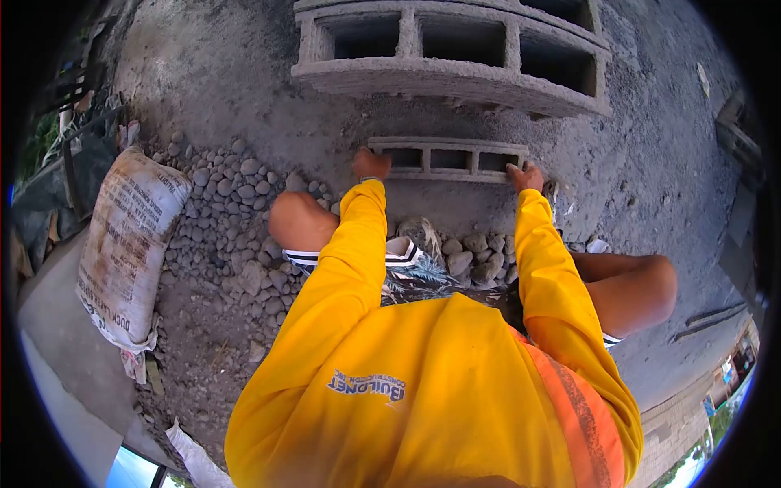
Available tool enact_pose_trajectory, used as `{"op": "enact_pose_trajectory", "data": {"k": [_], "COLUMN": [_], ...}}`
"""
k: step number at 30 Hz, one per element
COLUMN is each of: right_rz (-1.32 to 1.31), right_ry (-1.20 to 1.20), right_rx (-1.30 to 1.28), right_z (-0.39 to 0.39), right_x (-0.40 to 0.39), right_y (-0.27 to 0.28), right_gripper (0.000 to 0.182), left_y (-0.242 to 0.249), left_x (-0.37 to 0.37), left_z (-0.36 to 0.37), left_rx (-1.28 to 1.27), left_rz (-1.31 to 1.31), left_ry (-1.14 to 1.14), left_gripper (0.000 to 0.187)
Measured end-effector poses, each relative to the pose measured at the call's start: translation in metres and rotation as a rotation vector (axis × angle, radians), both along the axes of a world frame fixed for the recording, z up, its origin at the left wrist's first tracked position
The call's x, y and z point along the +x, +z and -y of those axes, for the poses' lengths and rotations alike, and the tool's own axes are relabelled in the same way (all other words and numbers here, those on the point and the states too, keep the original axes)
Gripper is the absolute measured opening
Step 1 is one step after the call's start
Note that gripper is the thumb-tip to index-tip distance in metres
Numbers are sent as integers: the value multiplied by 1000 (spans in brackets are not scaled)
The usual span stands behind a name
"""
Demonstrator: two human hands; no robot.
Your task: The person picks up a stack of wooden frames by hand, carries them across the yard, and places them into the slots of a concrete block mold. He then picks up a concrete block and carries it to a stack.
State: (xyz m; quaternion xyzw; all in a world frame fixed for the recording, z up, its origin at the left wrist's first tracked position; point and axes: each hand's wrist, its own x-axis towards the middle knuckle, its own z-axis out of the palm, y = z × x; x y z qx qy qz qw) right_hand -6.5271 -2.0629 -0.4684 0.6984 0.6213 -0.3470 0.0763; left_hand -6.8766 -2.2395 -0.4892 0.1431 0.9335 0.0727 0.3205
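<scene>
A grey concrete hollow block (452, 176) sits low in front of me, its row of three cavities facing up toward the camera. My left hand (372, 165) is closed around the block's left end, fingers curled over the edge. At the opposite end, my right hand (526, 176) grips the block with the thumb near the last cavity. Just beyond it stand larger-looking hollow blocks (455, 71), one behind another, separated from the held block by a strip of grey ground.
Rounded stones (232, 191) are heaped at my left, and more stones (480, 256) lie between my legs. A filled, stained white sack (134, 244) rests beyond the left heap. Grey gritty ground (643, 163) stretches to the right, with a dark bar (709, 321) lying on it.
</scene>
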Motion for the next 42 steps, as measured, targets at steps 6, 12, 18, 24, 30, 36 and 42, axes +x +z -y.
{"op": "enact_pose_trajectory", "data": {"k": [6, 12, 18, 24, 30, 36, 42], "right_rz": [8, 57, 46, 85, 190, 343, 454], "right_ry": [5, -54, -64, 117, 314, 424, 518], "right_rx": [-81, -218, -245, -287, -260, -202, -100], "right_z": [-12, -33, -42, -54, -77, -87, -114], "right_x": [-14, -22, -26, -29, -21, 35, 47], "right_y": [23, 30, 31, 25, 69, 150, 283], "right_gripper": [69, 62, 54, 46, 45, 39, 36], "left_y": [10, -6, -1, 48, 67, 222, 337], "left_x": [-9, -22, -23, 4, 24, 98, 129], "left_z": [-1, 12, 10, -1, 18, -3, -10], "left_rx": [37, 103, 116, 92, -214, -258, -159], "left_rz": [12, 221, 335, 211, 173, 256, 237], "left_ry": [10, 182, 244, 272, -17, 133, 238], "left_gripper": [38, 59, 67, 69, 55, 45, 33]}}
